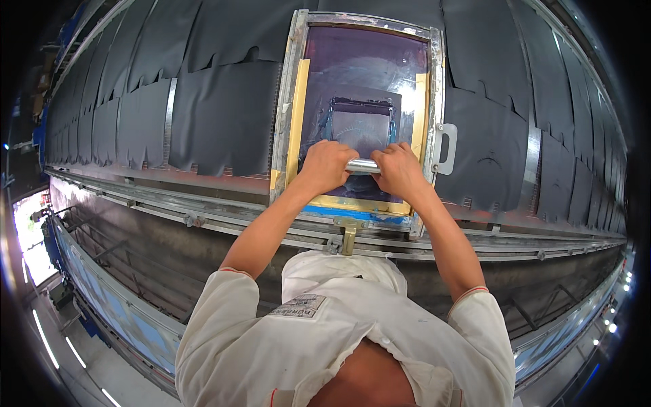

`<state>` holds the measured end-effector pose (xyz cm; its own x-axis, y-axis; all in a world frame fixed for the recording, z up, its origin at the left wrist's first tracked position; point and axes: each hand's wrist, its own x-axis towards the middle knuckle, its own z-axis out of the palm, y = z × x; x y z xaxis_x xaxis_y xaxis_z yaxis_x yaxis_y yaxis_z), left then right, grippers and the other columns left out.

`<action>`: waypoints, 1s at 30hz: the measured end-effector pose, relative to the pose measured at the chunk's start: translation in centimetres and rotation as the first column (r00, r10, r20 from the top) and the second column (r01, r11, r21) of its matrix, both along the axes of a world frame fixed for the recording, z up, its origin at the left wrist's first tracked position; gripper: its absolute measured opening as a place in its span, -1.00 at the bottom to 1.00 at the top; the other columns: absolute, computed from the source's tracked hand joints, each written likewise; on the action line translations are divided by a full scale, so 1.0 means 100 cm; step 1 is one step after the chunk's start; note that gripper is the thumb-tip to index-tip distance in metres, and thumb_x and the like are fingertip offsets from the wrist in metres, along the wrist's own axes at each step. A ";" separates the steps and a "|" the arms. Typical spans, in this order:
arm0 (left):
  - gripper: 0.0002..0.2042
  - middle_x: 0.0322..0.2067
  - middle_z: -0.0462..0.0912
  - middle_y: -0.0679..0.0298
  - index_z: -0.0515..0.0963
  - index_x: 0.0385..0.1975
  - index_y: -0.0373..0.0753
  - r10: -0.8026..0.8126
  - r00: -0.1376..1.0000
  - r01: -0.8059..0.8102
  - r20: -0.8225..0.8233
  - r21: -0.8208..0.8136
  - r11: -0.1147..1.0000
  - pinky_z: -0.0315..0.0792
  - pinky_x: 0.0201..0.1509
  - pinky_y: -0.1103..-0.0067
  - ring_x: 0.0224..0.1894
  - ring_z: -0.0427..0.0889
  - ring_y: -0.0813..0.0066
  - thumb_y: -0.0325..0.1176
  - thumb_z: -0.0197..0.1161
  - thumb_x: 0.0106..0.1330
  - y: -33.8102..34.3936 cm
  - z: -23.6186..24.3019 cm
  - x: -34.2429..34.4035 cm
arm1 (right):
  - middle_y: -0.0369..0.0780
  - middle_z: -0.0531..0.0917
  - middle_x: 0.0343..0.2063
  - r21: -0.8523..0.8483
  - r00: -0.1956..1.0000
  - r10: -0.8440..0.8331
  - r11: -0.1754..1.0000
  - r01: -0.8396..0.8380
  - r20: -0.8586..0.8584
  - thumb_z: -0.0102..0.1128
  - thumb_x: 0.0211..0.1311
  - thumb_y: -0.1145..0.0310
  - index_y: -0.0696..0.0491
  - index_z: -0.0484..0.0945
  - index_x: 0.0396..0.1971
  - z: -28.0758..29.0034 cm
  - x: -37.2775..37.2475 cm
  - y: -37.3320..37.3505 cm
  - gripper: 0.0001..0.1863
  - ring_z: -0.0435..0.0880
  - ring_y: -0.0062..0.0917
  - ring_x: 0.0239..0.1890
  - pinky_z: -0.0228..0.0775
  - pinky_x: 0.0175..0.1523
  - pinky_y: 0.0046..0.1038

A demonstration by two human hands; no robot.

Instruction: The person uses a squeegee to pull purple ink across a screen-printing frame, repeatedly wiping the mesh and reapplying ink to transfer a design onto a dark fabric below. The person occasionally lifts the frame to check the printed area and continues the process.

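Both of my hands grip a squeegee (363, 165) by its silvery metal bar, over the lower half of a printing screen. My left hand (329, 165) is closed round the bar's left end and my right hand (401, 169) round its right end. Between and under the hands the blade is hidden, so its contact with the mesh cannot be seen. The screen's metal frame (436, 74) surrounds a dark purple mesh (366, 54) edged with yellow tape (298, 112). Beyond my hands, a wet-looking dark ink outline (363, 102) borders a squarish print area.
Dark grey cut pieces (224, 115) lie in rows along a long table on both sides of the screen. A pale grip (445, 149) sticks out from the frame's right side. Metal rails (169, 210) and a brass-coloured bracket (349, 237) run between the table and my body.
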<state>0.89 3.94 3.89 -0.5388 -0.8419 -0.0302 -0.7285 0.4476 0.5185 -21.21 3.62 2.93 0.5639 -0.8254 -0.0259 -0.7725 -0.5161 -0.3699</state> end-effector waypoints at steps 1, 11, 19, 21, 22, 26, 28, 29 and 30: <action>-0.83 -0.40 0.72 0.23 0.68 -0.38 -0.08 -0.010 1.000 0.010 0.007 -0.020 1.000 0.47 -0.12 0.30 -0.27 0.68 0.11 -0.39 0.45 0.00 -0.003 -0.001 0.001 | -0.15 0.70 -0.52 0.001 1.000 0.000 1.000 0.000 0.017 0.43 -0.04 0.32 0.02 0.68 -0.40 0.001 0.000 0.003 -0.82 0.70 -0.23 -0.26 0.43 -0.02 -0.26; -0.85 -0.50 0.72 0.17 0.68 -0.45 -0.09 0.012 0.996 -0.001 0.093 -0.118 0.993 0.42 -0.10 0.24 -0.35 0.68 0.04 -0.25 0.48 0.01 -0.144 0.014 -0.008 | -0.04 0.76 -0.39 0.211 0.995 -0.098 0.972 0.103 -0.036 0.48 0.02 0.26 0.00 0.73 -0.27 0.021 -0.004 -0.142 -0.74 0.76 -0.05 -0.25 0.61 -0.06 -0.11; -0.87 -0.47 0.70 0.26 0.65 -0.50 -0.07 -0.049 0.998 0.048 -0.027 -0.038 0.998 0.34 -0.14 0.34 -0.32 0.68 0.23 -0.38 0.47 -0.05 -0.004 0.000 0.004 | -0.08 0.72 -0.48 0.041 1.000 -0.001 0.999 0.000 0.029 0.47 -0.03 0.33 0.03 0.67 -0.38 -0.001 0.001 0.005 -0.80 0.73 -0.09 -0.33 0.54 -0.11 -0.11; -0.87 -0.49 0.70 0.28 0.64 -0.53 -0.06 -0.023 0.999 0.021 -0.024 -0.099 0.995 0.33 -0.15 0.36 -0.34 0.68 0.25 -0.40 0.47 -0.05 0.012 -0.002 0.004 | -0.08 0.72 -0.50 0.035 0.999 0.008 0.999 -0.010 0.050 0.47 -0.03 0.32 0.03 0.66 -0.40 -0.001 0.001 0.015 -0.80 0.73 -0.09 -0.35 0.54 -0.13 -0.11; -0.88 -0.48 0.72 0.24 0.67 -0.49 -0.07 -0.044 0.999 0.045 0.017 -0.088 0.995 0.38 -0.15 0.32 -0.33 0.69 0.20 -0.37 0.47 -0.04 0.004 -0.001 0.004 | -0.09 0.72 -0.50 0.053 1.000 0.004 0.999 -0.005 0.021 0.46 -0.04 0.31 0.03 0.66 -0.42 0.003 0.001 0.009 -0.80 0.73 -0.11 -0.33 0.55 -0.13 -0.13; -0.84 -0.43 0.74 0.15 0.70 -0.41 -0.09 0.000 0.998 0.003 0.055 -0.048 0.999 0.55 -0.16 0.20 -0.31 0.72 0.02 -0.26 0.46 0.01 -0.061 0.008 0.000 | -0.06 0.75 -0.43 0.171 0.997 -0.058 0.983 0.064 -0.042 0.44 0.02 0.30 0.03 0.70 -0.36 0.027 0.002 -0.057 -0.81 0.76 -0.08 -0.28 0.61 -0.14 -0.13; -0.82 -0.44 0.74 0.13 0.71 -0.42 -0.09 0.007 0.999 -0.001 0.052 -0.111 0.994 0.56 -0.14 0.19 -0.31 0.72 0.00 -0.25 0.49 -0.02 -0.104 0.018 -0.007 | -0.03 0.76 -0.39 0.216 0.996 -0.077 0.973 0.084 -0.043 0.45 0.02 0.29 0.05 0.71 -0.30 0.031 -0.002 -0.099 -0.76 0.76 -0.06 -0.24 0.61 -0.09 -0.13; -0.81 -0.44 0.74 0.13 0.71 -0.42 -0.10 0.009 0.996 0.000 0.088 -0.104 0.995 0.55 -0.14 0.19 -0.30 0.72 0.01 -0.24 0.50 -0.02 -0.121 0.023 -0.010 | -0.01 0.76 -0.37 0.230 0.996 -0.072 0.970 0.081 -0.046 0.47 0.02 0.29 0.07 0.71 -0.26 0.032 -0.005 -0.120 -0.72 0.76 -0.05 -0.21 0.60 -0.04 -0.12; -0.81 -0.44 0.75 0.13 0.72 -0.42 -0.10 0.018 0.991 -0.005 0.131 -0.096 0.995 0.55 -0.14 0.20 -0.30 0.72 0.02 -0.24 0.51 -0.03 -0.136 0.026 -0.009 | 0.01 0.76 -0.35 0.242 0.998 -0.045 0.969 0.054 -0.041 0.49 -0.01 0.29 0.09 0.73 -0.23 0.028 -0.004 -0.138 -0.68 0.76 -0.05 -0.20 0.59 -0.04 -0.12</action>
<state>-0.05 -9.68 6.52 -0.5256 -0.8505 -0.0191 -0.7929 0.4816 0.3735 -21.59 -10.16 5.74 0.5175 -0.8189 -0.2482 -0.8097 -0.3748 -0.4516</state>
